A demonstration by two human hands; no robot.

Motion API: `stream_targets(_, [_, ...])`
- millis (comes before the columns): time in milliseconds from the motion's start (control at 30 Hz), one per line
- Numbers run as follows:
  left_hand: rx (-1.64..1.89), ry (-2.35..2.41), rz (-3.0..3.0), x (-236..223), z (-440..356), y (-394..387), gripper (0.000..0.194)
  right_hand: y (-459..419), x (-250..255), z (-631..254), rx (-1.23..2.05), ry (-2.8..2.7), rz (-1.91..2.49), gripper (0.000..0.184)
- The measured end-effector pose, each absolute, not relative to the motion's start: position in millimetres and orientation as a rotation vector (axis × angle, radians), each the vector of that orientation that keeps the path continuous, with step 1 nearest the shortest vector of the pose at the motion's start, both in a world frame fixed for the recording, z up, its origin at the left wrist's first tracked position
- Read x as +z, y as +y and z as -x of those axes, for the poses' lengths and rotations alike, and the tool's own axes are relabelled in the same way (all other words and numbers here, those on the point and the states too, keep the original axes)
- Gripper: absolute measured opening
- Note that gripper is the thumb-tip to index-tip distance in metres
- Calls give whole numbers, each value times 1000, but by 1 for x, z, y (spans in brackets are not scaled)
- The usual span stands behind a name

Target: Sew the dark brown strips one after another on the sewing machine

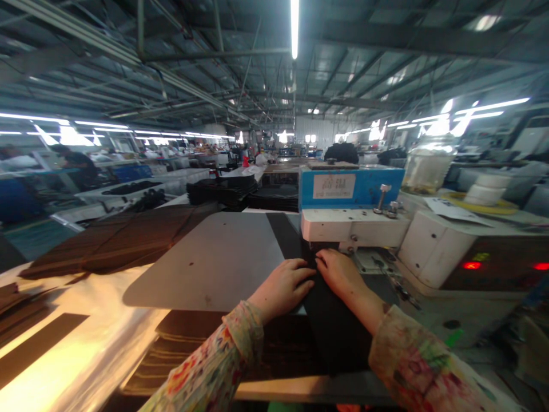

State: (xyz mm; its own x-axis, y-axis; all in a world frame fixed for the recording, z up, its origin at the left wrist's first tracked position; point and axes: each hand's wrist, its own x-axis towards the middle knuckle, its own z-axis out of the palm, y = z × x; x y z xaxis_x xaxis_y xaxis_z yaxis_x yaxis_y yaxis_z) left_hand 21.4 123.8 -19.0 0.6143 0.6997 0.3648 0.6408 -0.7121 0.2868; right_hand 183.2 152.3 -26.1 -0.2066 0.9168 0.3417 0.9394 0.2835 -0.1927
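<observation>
A black fabric piece runs from the front edge of the work surface up to a white-and-blue industrial sewing machine. With bent fingers together, my left hand is closed on the fabric's left edge. My right hand pinches the same fabric just beside it, close to the machine's head. The fingertips of both hands nearly meet, and the exact grip beneath them is partly hidden. Under my left hand lies a grey metal plate, with a dark strip stretching along its right side.
Stacked dark panels sit below the plate. Brown panels lie to the left, and black stacks stand behind. At right are a control box with red lights, white thread spools and a clear jar.
</observation>
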Motion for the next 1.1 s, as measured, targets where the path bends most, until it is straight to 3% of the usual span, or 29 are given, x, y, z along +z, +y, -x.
stream_targets(1100, [606,1177,-2748,-16,-18,142,32,155,-26,-182,-154,-2195,1656,20])
